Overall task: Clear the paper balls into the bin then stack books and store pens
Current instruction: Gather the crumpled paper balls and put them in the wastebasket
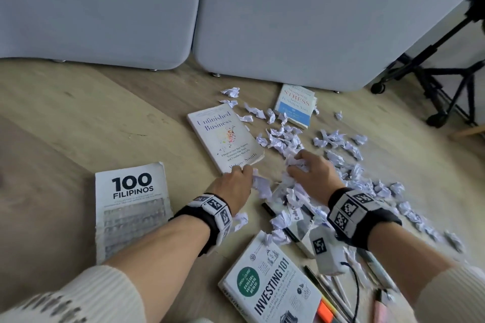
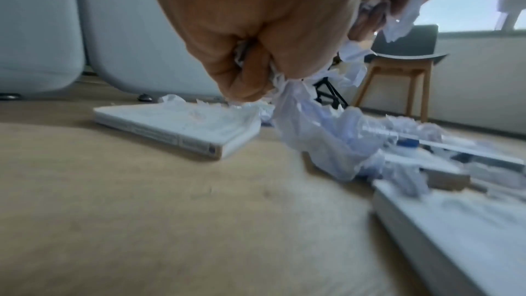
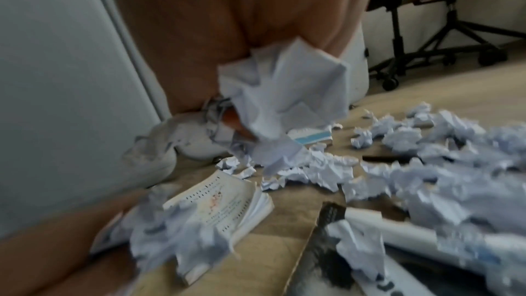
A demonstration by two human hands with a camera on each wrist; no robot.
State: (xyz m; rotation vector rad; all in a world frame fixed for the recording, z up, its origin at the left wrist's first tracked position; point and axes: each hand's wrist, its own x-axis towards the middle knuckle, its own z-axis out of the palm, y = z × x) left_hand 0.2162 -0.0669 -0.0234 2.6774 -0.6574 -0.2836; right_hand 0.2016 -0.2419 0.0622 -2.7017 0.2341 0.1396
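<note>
Still on step one, gathering paper balls [image 1: 338,151] off the floor [image 1: 65,123]; most lie scattered right of the books [image 1: 225,136], well short of done. Left hand [image 1: 232,186] clamped on a crumpled wad, right hand [image 1: 313,172] curled round another bunch, both low over the pile. Next needs carrying these handfuls to the bin, but no bin in view anywhere, so can't say what's in it. Four books lying apart, unstacked. Pens [image 1: 330,294] loose by the near book, no holder visible either.
</note>
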